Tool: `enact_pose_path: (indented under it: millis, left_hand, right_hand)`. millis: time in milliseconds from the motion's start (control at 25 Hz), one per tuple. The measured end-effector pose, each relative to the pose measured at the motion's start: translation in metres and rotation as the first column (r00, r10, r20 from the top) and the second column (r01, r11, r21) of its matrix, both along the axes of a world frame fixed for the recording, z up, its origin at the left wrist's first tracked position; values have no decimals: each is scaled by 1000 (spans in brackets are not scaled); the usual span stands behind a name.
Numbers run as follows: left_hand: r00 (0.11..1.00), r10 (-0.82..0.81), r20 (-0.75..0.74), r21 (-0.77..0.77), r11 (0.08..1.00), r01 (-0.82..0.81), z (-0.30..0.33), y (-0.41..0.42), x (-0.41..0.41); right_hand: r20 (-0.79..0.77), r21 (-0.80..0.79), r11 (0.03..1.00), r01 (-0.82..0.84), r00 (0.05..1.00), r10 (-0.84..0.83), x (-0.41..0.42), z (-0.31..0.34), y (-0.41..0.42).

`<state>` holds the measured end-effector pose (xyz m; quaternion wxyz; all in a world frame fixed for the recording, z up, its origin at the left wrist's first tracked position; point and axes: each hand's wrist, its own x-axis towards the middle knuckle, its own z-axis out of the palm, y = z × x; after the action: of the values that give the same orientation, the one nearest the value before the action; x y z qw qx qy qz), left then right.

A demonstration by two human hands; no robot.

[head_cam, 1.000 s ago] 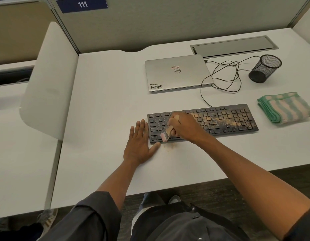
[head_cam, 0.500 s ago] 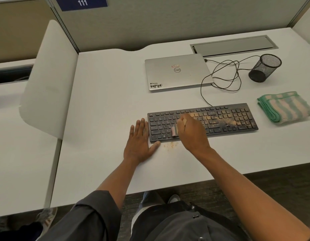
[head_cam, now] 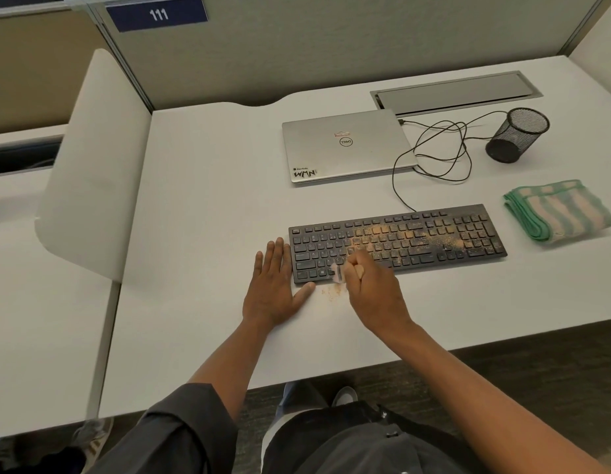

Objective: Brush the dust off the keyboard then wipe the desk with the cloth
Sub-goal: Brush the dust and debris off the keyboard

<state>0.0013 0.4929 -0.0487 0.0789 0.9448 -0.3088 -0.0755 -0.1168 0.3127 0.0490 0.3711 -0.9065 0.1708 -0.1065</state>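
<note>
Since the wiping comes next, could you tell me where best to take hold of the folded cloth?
Probably from above with the right hand, pinching the green folded edge of the striped cloth. It lies flat, stacked in layers right of the keyboard, so that edge should gather every layer.

My black keyboard (head_cam: 398,242) lies flat on the white desk (head_cam: 208,213) with its long side along the near edge, tan dust (head_cam: 413,234) strewn across its middle and right keys and a small speckle of the same dust on the desk just before its front edge. The small brush (head_cam: 339,272), pale pink and blurred, sits at the keyboard's lower left keys, gripped in my closed right hand (head_cam: 369,285). The folded green-and-cream striped cloth (head_cam: 559,210) lies flat on the desk just right of the keyboard, apart from it.
</note>
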Motion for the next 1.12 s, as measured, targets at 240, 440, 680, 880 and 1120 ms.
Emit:
enact_pose_path:
  millis: [240,440,680,880,1120]
  left_hand:
    - [1000,-1,-4,14,1000,1,0,0,0]
    - [1000,2,-4,0,1000,-2,1,0,0]
    - [1000,2,9,7,1000,-2,2,-1,0]
    - [1000,2,0,10,1000,-2,1,0,-1]
    - [1000,-2,3,18,1000,2,2,0,-1]
  right_hand:
    - [-9,20,998,53,999,-53,44,19,-26]
    - [-222,-93,994,-64,974,42,54,16,-19]
    - [-120,106,988,114,988,-101,52,21,-34]
    - [-185,25,999,21,983,-16,50,19,-26]
    - [-134,261,959,106,988,-73,44,20,-32]
